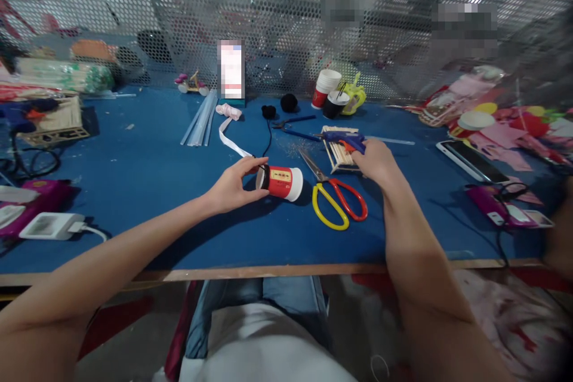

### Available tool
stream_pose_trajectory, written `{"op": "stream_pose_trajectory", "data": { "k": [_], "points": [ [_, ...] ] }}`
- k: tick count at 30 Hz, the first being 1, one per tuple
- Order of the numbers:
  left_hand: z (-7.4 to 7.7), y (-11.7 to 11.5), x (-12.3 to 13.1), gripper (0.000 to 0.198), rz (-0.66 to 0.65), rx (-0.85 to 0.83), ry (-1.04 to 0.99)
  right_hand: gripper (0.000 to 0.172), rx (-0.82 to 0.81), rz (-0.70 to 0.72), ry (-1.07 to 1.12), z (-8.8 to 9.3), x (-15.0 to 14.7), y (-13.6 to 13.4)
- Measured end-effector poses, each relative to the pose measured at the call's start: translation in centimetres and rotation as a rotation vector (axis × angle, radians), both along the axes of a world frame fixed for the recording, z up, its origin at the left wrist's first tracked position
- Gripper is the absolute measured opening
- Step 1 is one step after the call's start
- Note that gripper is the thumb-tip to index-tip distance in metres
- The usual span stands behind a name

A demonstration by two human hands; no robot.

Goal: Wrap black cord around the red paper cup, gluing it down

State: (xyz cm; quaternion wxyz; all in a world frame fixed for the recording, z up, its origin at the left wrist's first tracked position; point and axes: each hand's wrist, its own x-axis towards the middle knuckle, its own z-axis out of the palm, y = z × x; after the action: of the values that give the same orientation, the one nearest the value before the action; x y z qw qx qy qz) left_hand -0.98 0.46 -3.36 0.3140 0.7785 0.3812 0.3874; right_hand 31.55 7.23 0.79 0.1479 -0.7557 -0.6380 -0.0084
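The left hand (pixel 239 185) pinches the red cup (pixel 281 182) sideways, just left of the scissors (pixel 324 178), the right hand (pixel 376 160) grips the glue gun (pixel 344 138), and I'd worry a slackened pinch could let the cup roll.

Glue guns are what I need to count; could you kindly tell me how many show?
2: one glue gun in the right hand, and a second gun near the picture's left edge. Others may be hidden.
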Motion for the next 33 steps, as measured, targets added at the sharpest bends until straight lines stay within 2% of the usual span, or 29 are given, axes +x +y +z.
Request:
{"op": "stream_pose_trajectory", "data": {
  "k": [3, 6, 10, 11, 13, 15, 17, 21, 27, 30, 33],
  "points": [
    [1.0, 0.1, 0.1, 0.064, -0.006, 0.0, 0.074, 0.044, 0.077, -0.099, 0.19, 0.3, 0.1, -0.3],
    [1.7, 0.1, 0.2, 0.064, -0.029, 0.005, 0.117, 0.04, 0.187, -0.073, 0.493, 0.9, -0.3, -1.1],
    [1.9, 0.2, 0.2, 0.067, -0.001, -0.105, 0.021, 0.013, 0.157, 0.176, 0.916, 1.8, -1.7, -2.8],
    [2.0, 0.3, 0.3, 0.069, 0.012, -0.155, -0.027, 0.013, 0.12, 0.25, 0.978, 2.1, -2.2, -3.3],
    [2.0, 0.4, 0.4, 0.074, 0.037, -0.248, -0.103, 0.022, 0.057, 0.383, 1.016, 2.5, -3.3, -4.3],
    [1.8, 0.5, 0.6, 0.077, 0.049, -0.303, -0.128, 0.027, 0.003, 0.474, 0.966, 2.8, -4.3, -5.3],
    [1.5, 0.4, 0.8, 0.075, 0.046, -0.314, -0.134, 0.02, -0.05, 0.525, 0.892, 3.0, -5.2, -6.3],
    [0.1, 0.3, 0.9, 0.068, -0.001, -0.231, -0.195, 0.022, -0.14, 0.582, 0.736, 3.0, -6.7, -7.5],
    [-1.0, 0.6, -0.1, 0.067, 0.043, -0.093, -0.168, 0.019, 0.013, 0.666, 0.55, 1.7, -7.6, -8.2],
    [-1.1, 0.6, -0.3, 0.065, 0.034, -0.059, -0.154, 0.02, 0.102, 0.695, 0.351, 0.9, -7.5, -8.4],
    [-1.2, 0.6, -0.2, 0.066, 0.045, -0.02, -0.134, 0.024, 0.152, 0.734, 0.139, 0.8, -7.4, -8.6]
  ]
}}
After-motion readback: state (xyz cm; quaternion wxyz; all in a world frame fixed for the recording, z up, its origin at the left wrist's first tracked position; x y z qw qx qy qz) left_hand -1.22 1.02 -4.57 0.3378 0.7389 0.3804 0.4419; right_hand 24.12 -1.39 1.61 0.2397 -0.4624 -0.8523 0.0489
